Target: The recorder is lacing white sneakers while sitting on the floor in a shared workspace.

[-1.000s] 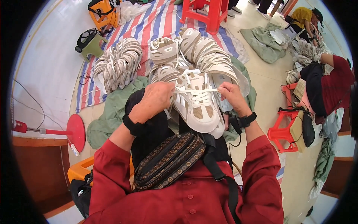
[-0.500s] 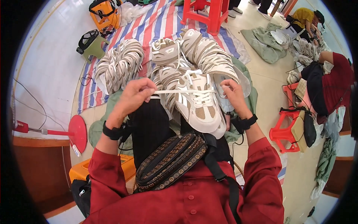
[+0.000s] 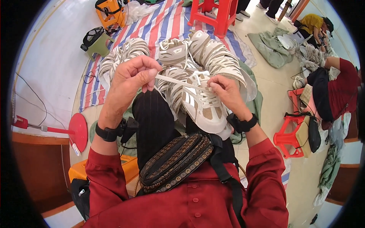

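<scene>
A white and beige sneaker (image 3: 203, 110) rests by my knees, its toe toward me and its laces partly threaded. My left hand (image 3: 133, 76) is raised to the left of the shoe, thumb and fingers pinching the end of a flat white shoelace (image 3: 175, 81). The lace runs taut and slanting across the top of the shoe. At its other side my right hand (image 3: 227, 91) is closed in a pinch over the shoe's upper eyelets, on the lace. Behind the sneaker lies a curved row of nested shoe uppers (image 3: 215, 57), with another upper (image 3: 173, 51) beside it.
A further bundle of uppers (image 3: 127, 53) lies on a striped sheet (image 3: 161, 19). A patterned waist bag (image 3: 175, 163) sits on my lap. Red stools (image 3: 291, 133) stand to the right, near a seated person in red (image 3: 338, 87). Another person in yellow (image 3: 311, 21) bends farther back.
My left hand has risen and come nearer, tilting the lace up on that side. My right hand has moved left, in over the shoe.
</scene>
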{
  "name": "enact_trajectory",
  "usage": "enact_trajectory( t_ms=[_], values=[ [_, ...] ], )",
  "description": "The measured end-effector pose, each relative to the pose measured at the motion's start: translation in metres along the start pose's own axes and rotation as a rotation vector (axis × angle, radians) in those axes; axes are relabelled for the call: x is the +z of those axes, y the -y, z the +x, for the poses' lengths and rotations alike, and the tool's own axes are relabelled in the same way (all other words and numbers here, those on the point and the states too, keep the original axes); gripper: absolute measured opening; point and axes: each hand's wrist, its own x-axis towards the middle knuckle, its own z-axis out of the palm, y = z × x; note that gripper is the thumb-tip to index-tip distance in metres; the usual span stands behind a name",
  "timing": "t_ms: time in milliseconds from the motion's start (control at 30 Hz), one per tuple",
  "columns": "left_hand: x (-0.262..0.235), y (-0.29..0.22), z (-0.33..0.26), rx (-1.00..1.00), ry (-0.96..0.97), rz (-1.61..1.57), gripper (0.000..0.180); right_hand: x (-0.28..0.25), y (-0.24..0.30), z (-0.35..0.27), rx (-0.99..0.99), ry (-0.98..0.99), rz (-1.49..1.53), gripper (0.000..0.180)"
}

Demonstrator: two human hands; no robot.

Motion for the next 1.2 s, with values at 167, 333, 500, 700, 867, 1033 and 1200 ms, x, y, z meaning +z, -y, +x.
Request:
enact_trajectory(
  t_ms=[167, 333, 500, 700, 867, 1033, 1200],
  values=[
    [-0.004, 0.000, -0.002, 0.014, -0.006, -0.080, 0.013, -0.008, 0.000, -0.004, 0.017, -0.011, 0.047, 0.013],
    [0.013, -0.017, 0.003, 0.019, 0.048, -0.137, 0.014, 0.002, 0.045, 0.000, -0.153, -0.001, -0.100, 0.017],
    [0.036, -0.047, 0.006, 0.076, 0.200, -0.073, 0.016, 0.024, 0.119, -0.002, -0.332, 0.238, 0.161, 0.021],
    [0.030, -0.046, -0.002, 0.089, 0.186, -0.073, 0.016, -0.001, 0.148, -0.017, -0.272, 0.267, 0.223, 0.023],
    [0.016, -0.024, -0.003, 0.043, 0.126, -0.049, 0.017, -0.052, 0.111, -0.030, -0.161, -0.041, 0.485, 0.026],
    [0.011, 0.004, 0.004, -0.014, 0.124, -0.032, 0.017, -0.098, 0.066, -0.046, -0.163, -0.133, 0.649, 0.025],
    [0.012, 0.032, 0.013, -0.107, 0.170, 0.060, 0.014, -0.130, 0.014, -0.057, -0.118, -0.238, 0.629, 0.024]
  ],
)
